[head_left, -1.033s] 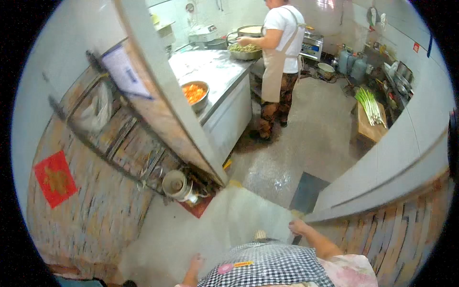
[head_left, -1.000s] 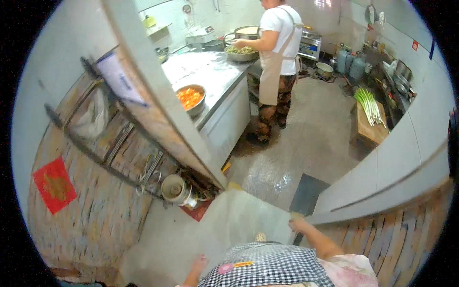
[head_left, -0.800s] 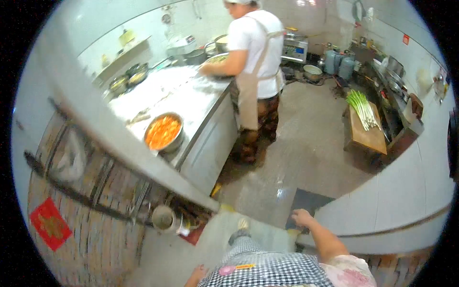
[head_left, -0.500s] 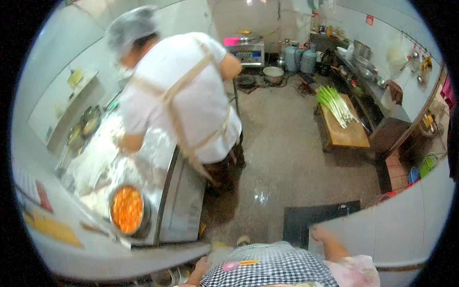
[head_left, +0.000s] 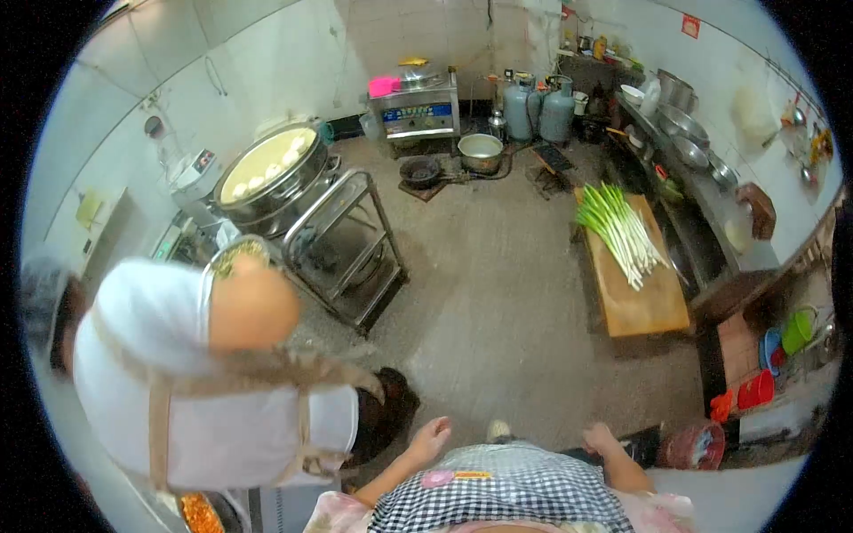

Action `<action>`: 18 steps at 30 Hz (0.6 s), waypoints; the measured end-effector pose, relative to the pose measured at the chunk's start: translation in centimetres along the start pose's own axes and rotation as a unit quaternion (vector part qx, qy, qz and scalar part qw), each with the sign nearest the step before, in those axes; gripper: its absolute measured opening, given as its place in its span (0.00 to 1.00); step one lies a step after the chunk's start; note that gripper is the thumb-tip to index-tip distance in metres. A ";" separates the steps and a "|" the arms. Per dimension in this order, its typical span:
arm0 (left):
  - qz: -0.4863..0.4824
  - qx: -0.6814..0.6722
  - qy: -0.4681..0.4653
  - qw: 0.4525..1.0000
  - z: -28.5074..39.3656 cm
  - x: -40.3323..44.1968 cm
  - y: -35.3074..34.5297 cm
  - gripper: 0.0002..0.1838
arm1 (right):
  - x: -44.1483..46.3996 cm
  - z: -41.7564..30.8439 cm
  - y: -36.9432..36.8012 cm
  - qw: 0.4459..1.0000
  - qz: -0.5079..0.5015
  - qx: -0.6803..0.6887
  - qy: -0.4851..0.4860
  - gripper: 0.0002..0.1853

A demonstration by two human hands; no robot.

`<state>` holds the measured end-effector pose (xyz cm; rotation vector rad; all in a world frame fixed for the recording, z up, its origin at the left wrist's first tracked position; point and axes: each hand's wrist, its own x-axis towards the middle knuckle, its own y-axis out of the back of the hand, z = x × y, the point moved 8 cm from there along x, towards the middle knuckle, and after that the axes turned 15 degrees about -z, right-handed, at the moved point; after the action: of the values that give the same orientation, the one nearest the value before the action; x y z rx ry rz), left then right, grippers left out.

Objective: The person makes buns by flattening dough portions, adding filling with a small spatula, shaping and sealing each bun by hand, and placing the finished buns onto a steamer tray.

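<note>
In the head view, a wooden table [head_left: 641,311] stood toward the right, and a bundle of green-and-white stalks [head_left: 622,235] lay on it, white ends pointing toward the near side. The wearer's left hand [head_left: 430,436] was in the air, nearer the camera than the wooden table and well to its left, loosely open with the fingers slightly bent. The right hand [head_left: 601,438] was also on the near side of the wooden table, well apart from it; its fingers were too small and soft in outline to tell whether they were apart or together. The checked apron [head_left: 506,493], the thing nearest both hands, covered the wearer's front between them, likewise on the table's near side.

Far to the left of the wooden table, a co-worker [head_left: 222,400] in a white shirt and tan straps leaned over, partly blurred. Left of the table and farther back were a metal cart [head_left: 388,246] and a large steel pot [head_left: 313,182] with pale pieces in it. Two gas cylinders [head_left: 556,114] stood beyond the table. A red bucket [head_left: 756,388] was to its right, nearer the camera.
</note>
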<state>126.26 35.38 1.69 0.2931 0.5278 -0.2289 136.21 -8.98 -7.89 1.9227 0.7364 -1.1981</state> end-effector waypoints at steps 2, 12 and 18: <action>-0.008 0.051 0.000 0.999 4.7 3.5 2.2 0.24 | 2.0 -10.7 6.5 0.934 0.151 -0.262 0.192 0.17; 0.113 0.047 0.016 0.992 10.8 25.5 21.4 0.21 | 11.1 -44.4 18.9 0.915 0.022 -0.231 0.332 0.21; 0.172 0.048 -0.046 0.983 18.7 38.6 35.3 0.20 | 19.7 -37.6 28.7 0.986 -0.039 -0.156 0.048 0.20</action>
<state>177.45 56.79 4.49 0.4591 0.3677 0.0684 184.66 7.60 -6.77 1.7114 0.9967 -0.9750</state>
